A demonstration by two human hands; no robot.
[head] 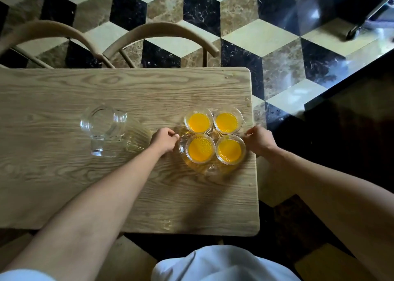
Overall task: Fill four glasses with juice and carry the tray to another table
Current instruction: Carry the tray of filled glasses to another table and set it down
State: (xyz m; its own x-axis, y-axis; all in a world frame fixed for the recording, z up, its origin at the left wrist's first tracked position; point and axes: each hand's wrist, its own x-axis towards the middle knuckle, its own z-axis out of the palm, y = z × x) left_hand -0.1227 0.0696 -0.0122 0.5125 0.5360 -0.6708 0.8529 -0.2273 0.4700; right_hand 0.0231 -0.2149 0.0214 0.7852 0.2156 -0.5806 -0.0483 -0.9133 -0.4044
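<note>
Now each hand (left, right) grips the tray bearing four juice-filled glasses.

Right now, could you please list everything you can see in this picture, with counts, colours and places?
glasses: four, clear, filled with orange juice, standing two by two on the tray.
tray: one, clear glass, near the right end of the table.
jug: one, clear glass, looks empty, on the table left of the tray.
table: one, light wood grain, across the middle of the view.
chairs: two, light wood with curved backs, at the far side of the table.
floor: black, cream and brown cube-pattern tiles, beyond and right of the table.
white cloth: the person's clothing, at the bottom edge.
left hand: one, gripping the tray's left rim.
right hand: one, gripping the tray's right rim.
</note>
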